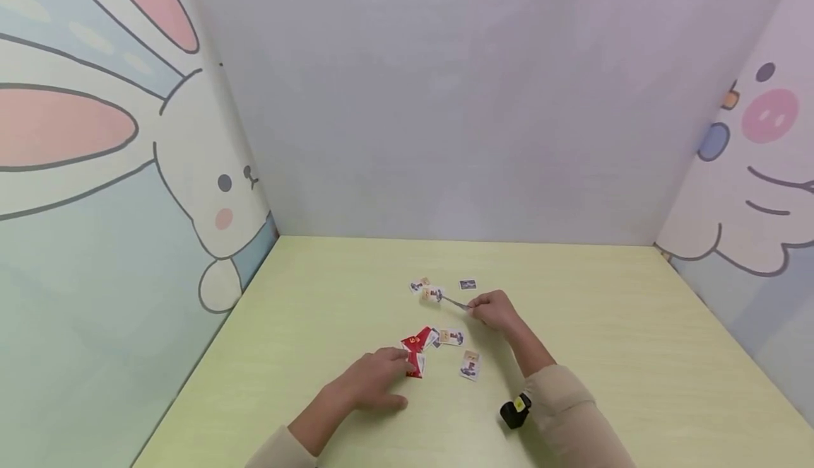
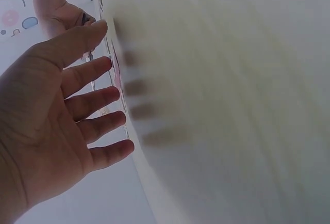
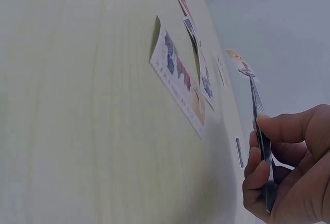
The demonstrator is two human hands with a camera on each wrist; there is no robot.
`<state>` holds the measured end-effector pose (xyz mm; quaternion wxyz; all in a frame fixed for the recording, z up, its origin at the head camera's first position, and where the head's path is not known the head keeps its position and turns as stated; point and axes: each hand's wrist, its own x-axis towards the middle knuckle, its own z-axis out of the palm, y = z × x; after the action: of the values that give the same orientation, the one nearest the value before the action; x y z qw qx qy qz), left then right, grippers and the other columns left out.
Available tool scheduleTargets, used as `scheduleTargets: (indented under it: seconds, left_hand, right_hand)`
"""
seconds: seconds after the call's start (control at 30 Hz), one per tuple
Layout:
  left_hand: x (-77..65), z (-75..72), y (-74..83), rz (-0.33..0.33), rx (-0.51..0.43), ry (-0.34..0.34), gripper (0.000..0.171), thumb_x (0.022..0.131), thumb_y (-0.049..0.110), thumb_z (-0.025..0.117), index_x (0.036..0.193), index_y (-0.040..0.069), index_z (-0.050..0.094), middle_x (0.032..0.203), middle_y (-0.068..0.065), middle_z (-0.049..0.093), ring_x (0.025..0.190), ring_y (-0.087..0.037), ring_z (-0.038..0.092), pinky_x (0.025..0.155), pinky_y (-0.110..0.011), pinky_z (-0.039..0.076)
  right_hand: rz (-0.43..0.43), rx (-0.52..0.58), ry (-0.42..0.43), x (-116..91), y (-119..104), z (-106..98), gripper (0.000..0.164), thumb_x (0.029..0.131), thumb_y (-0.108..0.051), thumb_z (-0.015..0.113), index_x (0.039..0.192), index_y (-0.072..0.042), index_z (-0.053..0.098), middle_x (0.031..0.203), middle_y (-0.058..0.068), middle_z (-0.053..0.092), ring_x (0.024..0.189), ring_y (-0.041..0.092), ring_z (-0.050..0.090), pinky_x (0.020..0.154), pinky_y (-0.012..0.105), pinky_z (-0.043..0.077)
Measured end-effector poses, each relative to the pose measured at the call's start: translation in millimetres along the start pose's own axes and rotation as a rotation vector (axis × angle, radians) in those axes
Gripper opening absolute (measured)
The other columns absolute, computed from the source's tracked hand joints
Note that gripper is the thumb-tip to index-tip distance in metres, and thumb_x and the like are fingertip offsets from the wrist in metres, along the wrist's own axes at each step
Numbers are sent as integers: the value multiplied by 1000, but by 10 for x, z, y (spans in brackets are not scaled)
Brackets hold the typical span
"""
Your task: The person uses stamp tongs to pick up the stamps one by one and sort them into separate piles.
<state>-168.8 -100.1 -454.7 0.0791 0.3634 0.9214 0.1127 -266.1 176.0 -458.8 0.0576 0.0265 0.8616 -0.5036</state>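
The grip of the right hand (image 1: pixel 496 310) pinches tweezers (image 3: pixel 265 149), whose long axis slants leftward and slightly forward — at their tips is a stamp (image 1: pixel 432 295), raised off the table (image 1: pixel 318 298) and nearer this hand than the other. The left hand (image 1: pixel 375 379) is spread, holding nothing, at the red stamps (image 1: pixel 417 343); whether its fingertips touch them cannot be told.

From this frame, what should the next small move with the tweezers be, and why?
Probably the right hand should lower the slim grey metal tweezers and set down the small rectangular printed paper stamp at their tips: the right wrist view shows it raised off the pale yellow tabletop, and in the head view it appears beside another tan-and-blue printed stamp.
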Motion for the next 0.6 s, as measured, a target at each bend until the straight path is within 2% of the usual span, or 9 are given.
scheduleTargets:
  seconds: [0.07, 0.23, 0.3, 0.47, 0.6]
  left_hand:
    - [-12, 2, 19, -6, -2, -7, 42, 79, 37, 71, 117, 19, 63, 128, -3, 53, 119, -21, 47, 93, -40, 42]
    - [-29, 5, 66, -45, -38, -43, 42, 79, 37, 72, 117, 22, 63, 130, -2, 51, 121, -21, 45, 92, -43, 42]
    - [-35, 3, 80, -50, -39, -56, 43, 79, 38, 72, 118, 23, 63, 131, -2, 50, 121, -21, 44, 93, -44, 42]
    - [-26, -8, 97, -17, -1, -46, 45, 79, 38, 71, 119, 20, 63, 130, -4, 52, 121, -21, 45, 93, -42, 42]
    - [-21, -12, 106, -13, -9, -46, 44, 79, 37, 72, 119, 20, 63, 130, -3, 52, 121, -20, 45, 93, -42, 42]
  right_hand:
    - [6, -9, 6, 35, -7, 23, 17, 74, 2, 63, 89, 5, 70, 77, 7, 58, 61, 15, 46, 51, 25, 39]
    - [24, 14, 2, 105, -33, 73, 16, 77, 1, 61, 90, 4, 70, 59, 4, 51, 48, 11, 39, 45, 23, 33]
    - [22, 15, 0, 128, -48, 92, 16, 78, 1, 61, 90, 4, 70, 59, 4, 51, 47, 11, 38, 44, 23, 33]
    - [25, -8, 36, 180, -78, 123, 17, 76, 1, 62, 89, 4, 70, 78, 10, 59, 55, 13, 44, 46, 23, 37]
    - [68, -12, 57, 224, -63, 154, 17, 76, 1, 61, 90, 4, 71, 84, 12, 61, 51, 13, 42, 43, 23, 36]
